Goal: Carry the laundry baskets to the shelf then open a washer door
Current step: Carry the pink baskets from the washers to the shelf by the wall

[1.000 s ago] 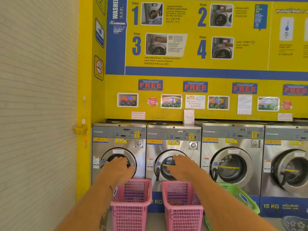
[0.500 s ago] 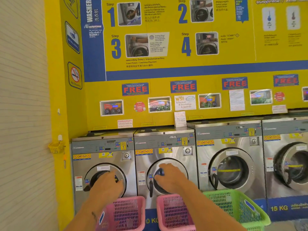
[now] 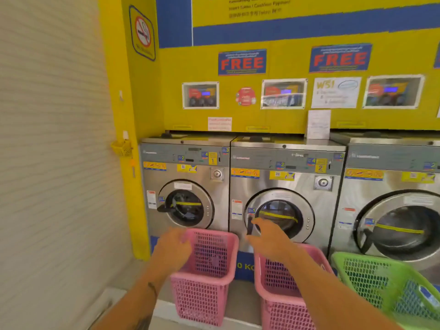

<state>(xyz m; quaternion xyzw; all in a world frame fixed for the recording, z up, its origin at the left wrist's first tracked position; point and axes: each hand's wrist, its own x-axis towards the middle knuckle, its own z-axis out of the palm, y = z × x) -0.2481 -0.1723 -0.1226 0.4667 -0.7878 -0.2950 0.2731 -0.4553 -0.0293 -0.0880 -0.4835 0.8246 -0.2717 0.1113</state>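
Observation:
Two pink mesh laundry baskets stand on the floor in front of the steel washers. My left hand [image 3: 172, 247] hovers at the left rim of the left pink basket [image 3: 204, 279], fingers loosely curled, holding nothing that I can see. My right hand [image 3: 267, 236] reaches over the right pink basket [image 3: 283, 303], fingers spread, close to the black door handle [image 3: 250, 223] of washer 2 [image 3: 283, 217]. Washer 1 [image 3: 188, 203] sits behind the left basket with its round door closed.
A green mesh basket [image 3: 385, 289] lies tilted at the right in front of a third washer [image 3: 402, 225]. A ribbed white wall [image 3: 54, 163] and a yellow pillar [image 3: 129, 186] with a small yellow holder close off the left side.
The view has dropped and moved closer to the washers. Both hands came lower, the left to the left basket's rim, the right off the door glass and down beside washer 2's handle.

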